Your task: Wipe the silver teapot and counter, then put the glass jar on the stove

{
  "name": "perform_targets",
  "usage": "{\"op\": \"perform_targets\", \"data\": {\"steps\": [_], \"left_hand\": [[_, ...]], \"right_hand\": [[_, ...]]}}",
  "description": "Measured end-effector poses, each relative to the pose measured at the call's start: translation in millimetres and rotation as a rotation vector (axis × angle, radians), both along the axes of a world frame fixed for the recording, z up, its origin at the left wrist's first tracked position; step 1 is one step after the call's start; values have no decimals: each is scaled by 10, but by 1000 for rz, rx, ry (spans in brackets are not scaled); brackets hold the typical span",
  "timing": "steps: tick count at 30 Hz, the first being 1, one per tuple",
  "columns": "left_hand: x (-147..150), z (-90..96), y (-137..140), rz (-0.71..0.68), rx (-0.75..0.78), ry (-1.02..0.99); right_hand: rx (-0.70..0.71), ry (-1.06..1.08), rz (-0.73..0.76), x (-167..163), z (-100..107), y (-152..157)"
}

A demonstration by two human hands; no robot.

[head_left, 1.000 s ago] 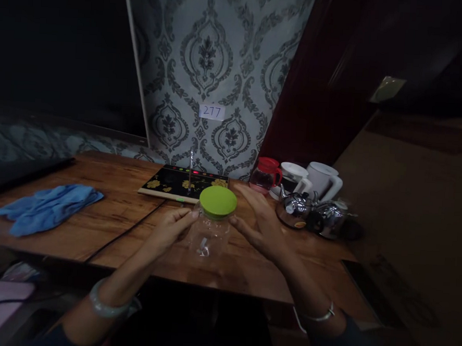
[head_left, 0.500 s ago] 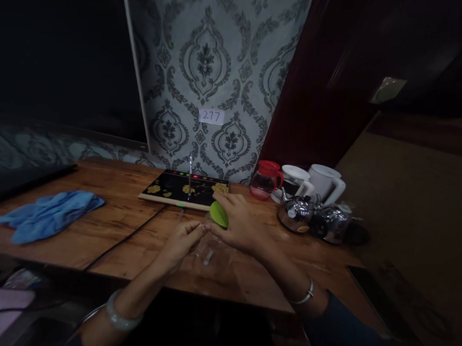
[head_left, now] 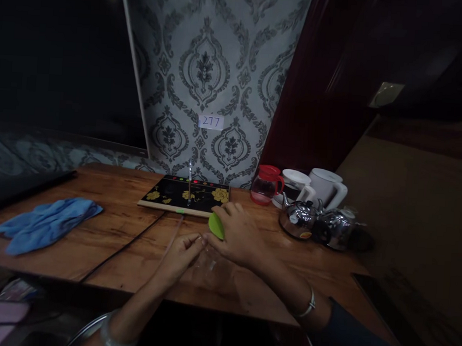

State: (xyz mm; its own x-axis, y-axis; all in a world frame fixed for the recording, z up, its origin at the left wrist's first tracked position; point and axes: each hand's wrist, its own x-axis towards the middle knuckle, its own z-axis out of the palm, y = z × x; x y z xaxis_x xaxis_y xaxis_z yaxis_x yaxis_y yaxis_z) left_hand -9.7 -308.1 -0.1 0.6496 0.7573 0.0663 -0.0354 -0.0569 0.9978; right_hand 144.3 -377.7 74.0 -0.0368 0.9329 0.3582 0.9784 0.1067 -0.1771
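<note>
Your right hand (head_left: 238, 237) has come down over the green lid (head_left: 216, 225), palm clamped on it, where a second ago it hovered spread beside. Your left hand (head_left: 183, 251) pinches the clear jar (head_left: 210, 263) beneath, so the lid is now gripped.

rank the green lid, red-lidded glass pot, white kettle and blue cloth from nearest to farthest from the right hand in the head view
1. green lid: under the right hand, in its grip, atop the clear jar.
2. red-lidded glass pot: behind the hand, to its right, near the wall.
3. white kettle: farther right, behind the steel teapots.
4. blue cloth: far left on the wooden table.
</note>
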Motion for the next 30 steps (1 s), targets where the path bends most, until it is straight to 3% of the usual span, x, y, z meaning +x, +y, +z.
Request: {"op": "perform_targets", "data": {"steps": [7, 12, 23, 30], "left_hand": [[49, -45, -58, 202, 297, 4], [47, -31, 20, 104, 399, 79], [33, 33, -12, 70, 291, 99], [-1, 75, 18, 21, 262, 86]], "right_hand": [[15, -15, -37, -28, -6, 47], [87, 53, 47, 42, -79, 105], [164, 178, 459, 330, -98, 196], [263, 394, 584, 414, -74, 209]]}}
